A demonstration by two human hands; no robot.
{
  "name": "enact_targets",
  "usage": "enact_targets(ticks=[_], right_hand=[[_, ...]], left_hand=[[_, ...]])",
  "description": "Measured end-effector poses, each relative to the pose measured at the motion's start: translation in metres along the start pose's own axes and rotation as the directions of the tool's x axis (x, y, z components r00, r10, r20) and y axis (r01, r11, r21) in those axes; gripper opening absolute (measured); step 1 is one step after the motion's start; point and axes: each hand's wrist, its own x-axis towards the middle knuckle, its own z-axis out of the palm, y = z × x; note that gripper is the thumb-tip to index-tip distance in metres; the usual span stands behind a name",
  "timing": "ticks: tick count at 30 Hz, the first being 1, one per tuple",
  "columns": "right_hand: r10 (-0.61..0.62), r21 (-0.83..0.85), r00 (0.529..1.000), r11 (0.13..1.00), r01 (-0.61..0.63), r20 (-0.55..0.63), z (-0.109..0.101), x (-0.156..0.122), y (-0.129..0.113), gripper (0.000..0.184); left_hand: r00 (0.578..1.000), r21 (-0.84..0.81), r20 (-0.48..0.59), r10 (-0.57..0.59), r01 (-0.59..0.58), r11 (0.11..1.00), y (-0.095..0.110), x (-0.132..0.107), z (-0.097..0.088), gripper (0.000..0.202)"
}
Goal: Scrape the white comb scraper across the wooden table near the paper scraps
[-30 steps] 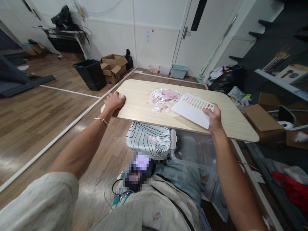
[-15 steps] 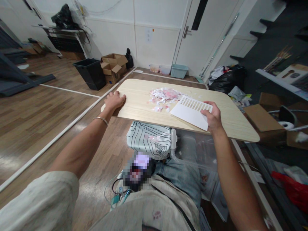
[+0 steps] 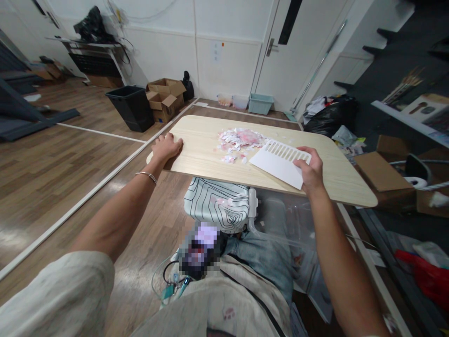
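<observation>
My right hand (image 3: 310, 171) grips the slotted end of a flat white scraper (image 3: 275, 168), thumb on top. The scraper lies low over the pale wooden tabletop (image 3: 199, 157), its far left corner close to a heap of pink and white paper scraps (image 3: 242, 138). Several loose scraps (image 3: 229, 159) lie in front of the heap. On the tabletop's left end rests my left hand (image 3: 166, 146), fingers spread on the surface and holding nothing. Below the near edge is a white and black patterned bag or cushion (image 3: 217, 203) with some pink scraps on it.
A clear plastic bin (image 3: 301, 220) stands under the tabletop by my legs. Beyond the left end are a black bin (image 3: 131, 107) and open cardboard boxes (image 3: 166, 96). To the right sit another cardboard box (image 3: 384, 168) and a black bag (image 3: 331, 114).
The scraper and my right hand have shifted very slightly to the right. My left hand and the paper heap look the same.
</observation>
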Motion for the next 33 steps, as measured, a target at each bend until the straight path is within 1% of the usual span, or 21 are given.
enact_targets(ticks=[7,16,24,28,33], right_hand=[[0.015,-0.023,0.999,1.0,-0.015,0.036,-0.001,-0.0013,-0.0029,0.045],[0.024,-0.011,1.0,1.0,-0.024,-0.014,0.0008,0.0002,-0.0002,0.045],[0.024,0.022,1.0,0.999,-0.023,-0.016,0.0024,-0.001,-0.0023,0.048],[0.006,-0.008,1.0,1.0,-0.006,0.002,0.0012,-0.0024,-0.002,0.046],[-0.034,-0.083,0.999,0.996,0.032,-0.028,-0.0018,-0.002,0.0001,0.04]], left_hand=[[1.0,-0.002,0.0,-0.001,0.001,1.0,0.0005,-0.0008,-0.0005,0.075],[1.0,-0.011,-0.002,0.001,-0.001,1.0,-0.0015,0.0004,0.0011,0.075],[1.0,-0.015,0.008,0.006,-0.005,1.0,0.0005,-0.0018,-0.0016,0.076],[1.0,-0.005,0.022,-0.007,0.007,1.0,0.002,-0.0026,-0.0036,0.075],[1.0,-0.014,0.018,-0.005,0.006,1.0,0.0028,-0.0044,-0.0044,0.075]])
